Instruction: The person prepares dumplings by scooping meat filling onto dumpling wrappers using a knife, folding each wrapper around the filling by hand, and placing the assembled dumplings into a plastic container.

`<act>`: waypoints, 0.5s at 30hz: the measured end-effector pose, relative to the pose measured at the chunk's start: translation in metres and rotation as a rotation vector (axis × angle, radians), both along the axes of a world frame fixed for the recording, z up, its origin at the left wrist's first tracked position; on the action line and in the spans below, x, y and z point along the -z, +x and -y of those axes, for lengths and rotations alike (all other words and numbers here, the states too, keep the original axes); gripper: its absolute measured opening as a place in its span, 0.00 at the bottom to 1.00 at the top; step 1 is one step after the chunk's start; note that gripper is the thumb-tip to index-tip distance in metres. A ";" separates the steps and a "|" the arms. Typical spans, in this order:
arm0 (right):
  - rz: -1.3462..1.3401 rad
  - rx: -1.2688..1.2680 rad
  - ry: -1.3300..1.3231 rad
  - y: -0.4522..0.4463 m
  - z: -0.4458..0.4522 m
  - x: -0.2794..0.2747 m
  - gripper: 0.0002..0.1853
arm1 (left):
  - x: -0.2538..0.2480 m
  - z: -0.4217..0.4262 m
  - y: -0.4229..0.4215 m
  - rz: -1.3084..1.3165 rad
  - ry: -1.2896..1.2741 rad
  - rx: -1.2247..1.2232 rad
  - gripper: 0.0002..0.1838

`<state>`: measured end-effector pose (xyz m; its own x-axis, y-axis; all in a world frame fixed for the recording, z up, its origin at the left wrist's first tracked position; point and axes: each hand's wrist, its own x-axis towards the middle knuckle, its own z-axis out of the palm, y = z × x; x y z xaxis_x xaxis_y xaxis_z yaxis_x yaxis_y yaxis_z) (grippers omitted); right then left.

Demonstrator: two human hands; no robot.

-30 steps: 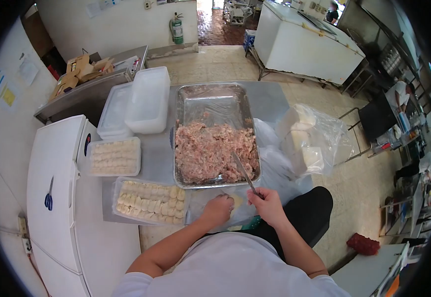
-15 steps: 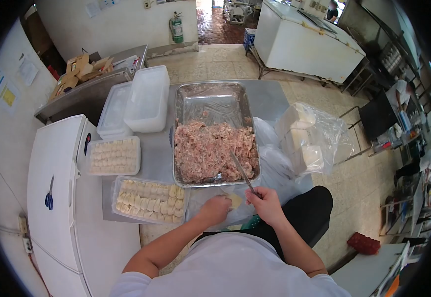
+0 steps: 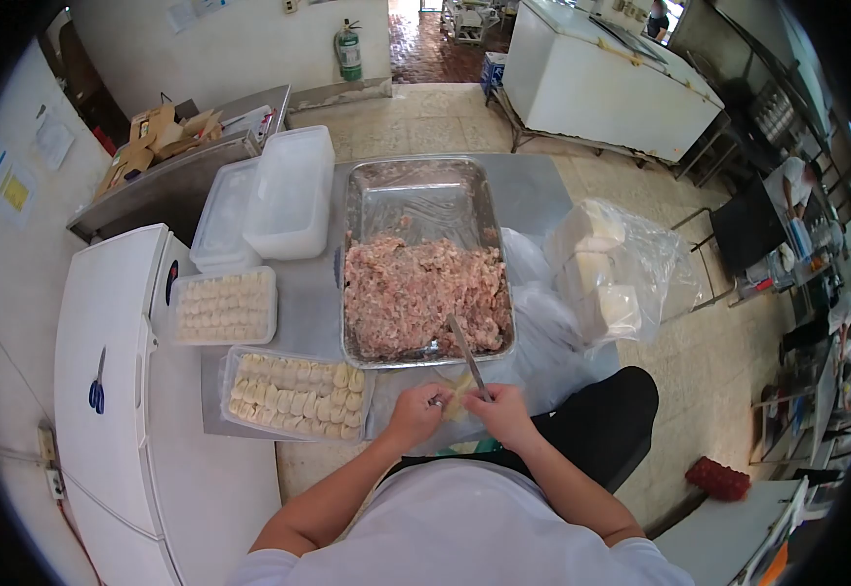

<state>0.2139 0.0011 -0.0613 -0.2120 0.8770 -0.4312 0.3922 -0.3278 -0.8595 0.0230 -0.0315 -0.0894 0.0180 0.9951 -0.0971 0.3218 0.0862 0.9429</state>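
My left hand [image 3: 419,414] is closed on a thin yellowish dumpling wrapper [image 3: 456,402], just in front of the metal tray [image 3: 415,176]. Close beside it, my right hand [image 3: 501,415] grips a flat metal knife [image 3: 464,350]; its blade points forward, with the tip over the ground meat [image 3: 415,293]. The fingers of my right hand seem to meet the wrapper's edge, but contact is hard to make out. Pinkish meat fills the nearer part of the tray. To the left, folded dumplings [image 3: 293,398] lie in rows in a plastic container [image 3: 232,415].
Another container of dumplings [image 3: 225,308] stands behind the first. Stacked plastic tubs [image 3: 289,195] are at the back left of the metal table [image 3: 533,190]. Bagged stacks of wrappers [image 3: 591,278] stand at the right. A white fridge [image 3: 103,391] flanks the left side.
My right hand has moved left and slightly down toward my left hand, bringing the knife over the wrapper. My left hand has shifted slightly left with the wrapper.
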 end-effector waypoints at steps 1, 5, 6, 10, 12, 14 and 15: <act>-0.014 0.010 -0.034 -0.002 -0.001 -0.001 0.11 | 0.001 0.002 0.001 0.025 0.029 -0.012 0.09; -0.078 0.030 -0.141 -0.008 -0.002 -0.006 0.11 | 0.000 0.005 0.001 0.022 0.121 -0.009 0.09; -0.075 0.017 -0.124 -0.008 -0.002 -0.003 0.11 | -0.001 0.006 0.002 0.014 0.131 -0.011 0.08; -0.194 0.039 -0.257 -0.007 -0.005 -0.007 0.10 | -0.004 0.007 0.003 0.017 0.141 -0.041 0.07; -0.317 0.099 -0.363 -0.008 -0.005 -0.011 0.09 | -0.005 0.008 0.004 0.061 0.076 -0.080 0.06; -0.439 0.175 -0.405 -0.009 -0.002 -0.007 0.09 | -0.006 0.009 0.005 0.131 -0.041 -0.130 0.06; -0.401 0.153 -0.361 -0.011 -0.001 -0.013 0.09 | -0.008 0.008 0.005 0.135 -0.046 -0.149 0.07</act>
<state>0.2027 0.0022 -0.0483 -0.3029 0.7225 -0.6215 -0.0178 -0.6563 -0.7543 0.0284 -0.0398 -0.0810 -0.1132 0.9823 -0.1489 0.1731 0.1671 0.9706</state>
